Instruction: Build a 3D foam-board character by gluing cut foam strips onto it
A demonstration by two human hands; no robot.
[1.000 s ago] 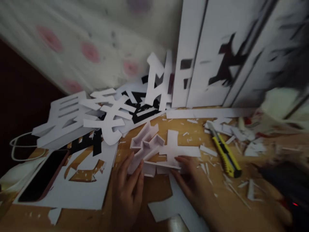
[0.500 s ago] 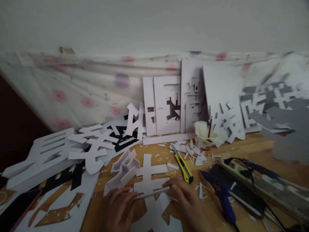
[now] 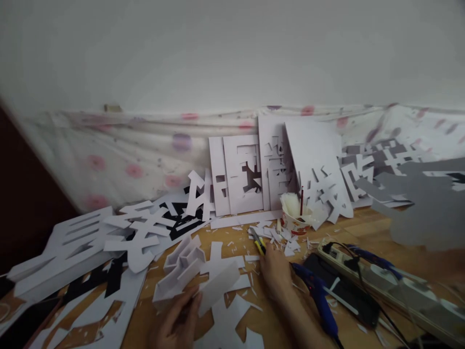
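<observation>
My left hand (image 3: 177, 321) is low at the frame's bottom edge, its fingers pinched on a white foam strip (image 3: 217, 287) that tilts up to the right. Under the strip a flat white cut-out character (image 3: 221, 264) lies on the wooden table (image 3: 363, 228), with a folded white 3D piece (image 3: 178, 271) beside it on the left. My right hand (image 3: 275, 272) reaches forward, its fingers closed over the lower end of a yellow utility knife (image 3: 258, 245). Only the knife's upper end shows past my fingers.
A blue glue gun (image 3: 319, 296), a black flat device (image 3: 343, 287) and a power strip (image 3: 385, 283) lie to the right. A paper cup (image 3: 294, 217) stands among foam scraps. Cut foam boards (image 3: 250, 172) lean on the wall; white characters (image 3: 138, 228) are piled left.
My right hand left the foam strip and moved forward onto the yellow knife. My left hand now lifts the strip alone. The view has risen slightly toward the wall.
</observation>
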